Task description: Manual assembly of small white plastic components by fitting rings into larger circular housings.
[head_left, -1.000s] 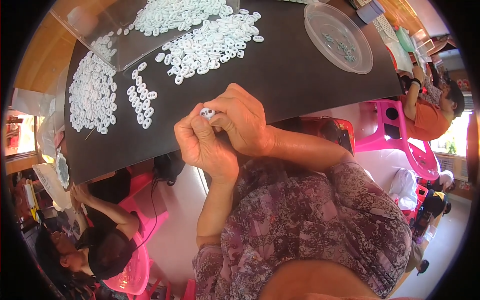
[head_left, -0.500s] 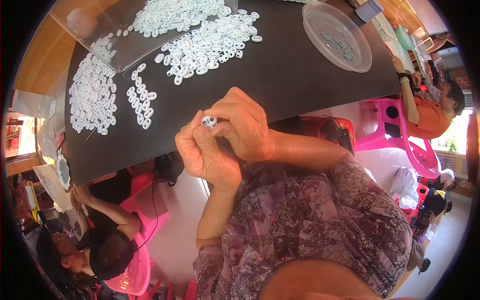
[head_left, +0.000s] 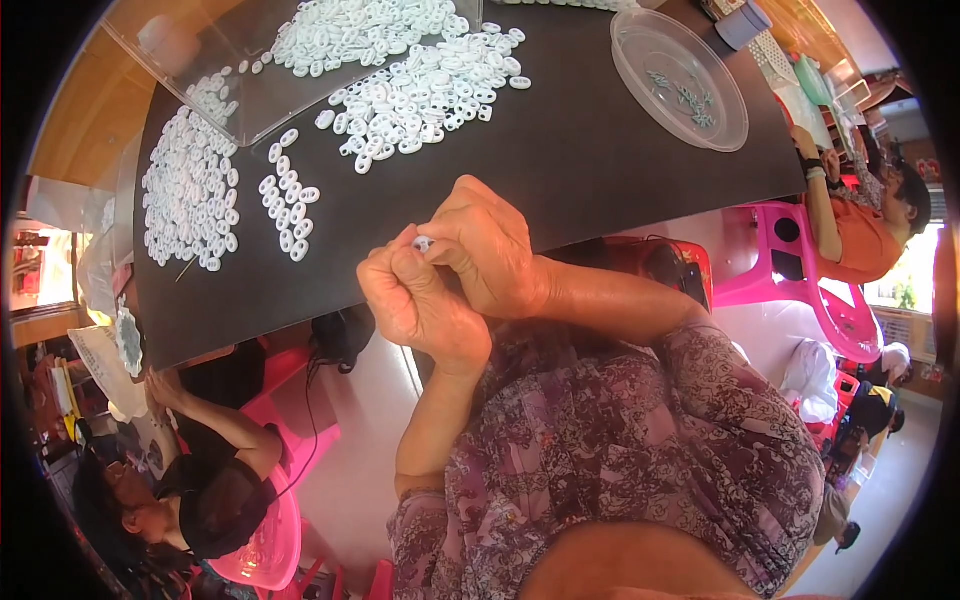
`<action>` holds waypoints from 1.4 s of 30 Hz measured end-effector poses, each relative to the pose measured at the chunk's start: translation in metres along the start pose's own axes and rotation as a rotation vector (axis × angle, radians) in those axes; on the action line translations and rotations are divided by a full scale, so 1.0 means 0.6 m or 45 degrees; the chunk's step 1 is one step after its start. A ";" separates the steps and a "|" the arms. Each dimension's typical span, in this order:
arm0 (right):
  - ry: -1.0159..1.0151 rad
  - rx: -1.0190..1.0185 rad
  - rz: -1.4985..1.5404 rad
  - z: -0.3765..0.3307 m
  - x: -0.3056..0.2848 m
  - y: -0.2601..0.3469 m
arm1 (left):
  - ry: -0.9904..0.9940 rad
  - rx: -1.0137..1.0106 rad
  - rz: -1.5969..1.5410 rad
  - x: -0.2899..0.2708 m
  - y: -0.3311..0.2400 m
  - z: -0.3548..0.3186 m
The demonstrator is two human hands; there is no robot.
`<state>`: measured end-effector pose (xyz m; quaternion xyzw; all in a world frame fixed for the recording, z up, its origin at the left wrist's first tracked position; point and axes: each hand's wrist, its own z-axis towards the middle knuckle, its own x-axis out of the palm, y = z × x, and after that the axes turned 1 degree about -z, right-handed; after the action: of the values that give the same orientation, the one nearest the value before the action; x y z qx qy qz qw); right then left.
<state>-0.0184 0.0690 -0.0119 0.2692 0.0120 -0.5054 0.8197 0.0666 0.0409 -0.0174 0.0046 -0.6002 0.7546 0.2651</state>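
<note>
Pinched between the fingertips of both hands is a small white plastic piece with dark holes [head_left: 423,243], mostly covered by the fingers. My left hand [head_left: 425,305] grips it between thumb and forefinger, just in front of the table's near edge. From the other side my right hand [head_left: 485,245] closes on the same piece, its fingers curled. Beyond the hands lies a heap of similar white oval pieces [head_left: 425,100] on the dark table. A smaller loose cluster of white pieces [head_left: 287,205] sits to the left, with another large heap [head_left: 190,195] farther left.
A clear plastic box [head_left: 248,128] stands at the far left, near more white pieces [head_left: 360,38]. At the far right a round clear dish [head_left: 738,128] holds small grey-green pieces [head_left: 690,100]. Two people [head_left: 215,495] [head_left: 862,240] sit nearby, by pink chairs [head_left: 765,255].
The fingers have closed further over the white piece, so less of it shows. Both hands stay together in nearly the same place; the view has shifted slightly.
</note>
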 end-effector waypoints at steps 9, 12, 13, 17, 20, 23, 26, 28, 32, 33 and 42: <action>0.026 0.148 -0.061 0.026 -0.052 0.001 | 0.198 -0.131 0.060 0.018 -0.038 0.013; 0.067 0.212 -0.106 0.022 -0.082 -0.018 | 0.253 -0.202 0.019 0.029 -0.036 0.012; 0.047 0.080 -0.170 0.029 -0.094 -0.031 | 0.220 -0.275 0.041 0.036 -0.038 0.015; 0.006 0.078 -0.590 0.101 -0.207 -0.076 | 0.405 -0.309 0.303 0.047 -0.027 0.036; -0.163 -0.012 -0.768 0.188 -0.275 -0.140 | 0.654 0.115 0.679 0.061 -0.009 0.075; -0.252 -0.121 -0.877 0.270 -0.304 -0.186 | 0.739 0.756 0.932 0.107 0.004 0.116; -0.117 0.041 -1.045 0.317 -0.315 -0.245 | 0.855 1.020 1.072 0.153 0.042 0.142; -0.085 0.105 -1.114 0.333 -0.337 -0.307 | 0.947 1.034 1.138 0.175 0.046 0.146; 0.128 -0.173 -1.390 0.316 -0.353 -0.343 | 0.811 1.109 1.085 0.160 0.042 0.185; 0.074 -0.249 -1.442 0.309 -0.347 -0.316 | 0.791 1.043 1.080 0.150 0.044 0.191; 0.338 -0.119 -0.826 0.151 -0.253 -0.221 | 0.911 0.991 1.306 0.133 0.061 0.166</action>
<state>-0.2261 0.1068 0.0530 0.2767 0.2264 -0.6991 0.6192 -0.0477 -0.0229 0.0036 -0.4294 -0.0925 0.8976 0.0379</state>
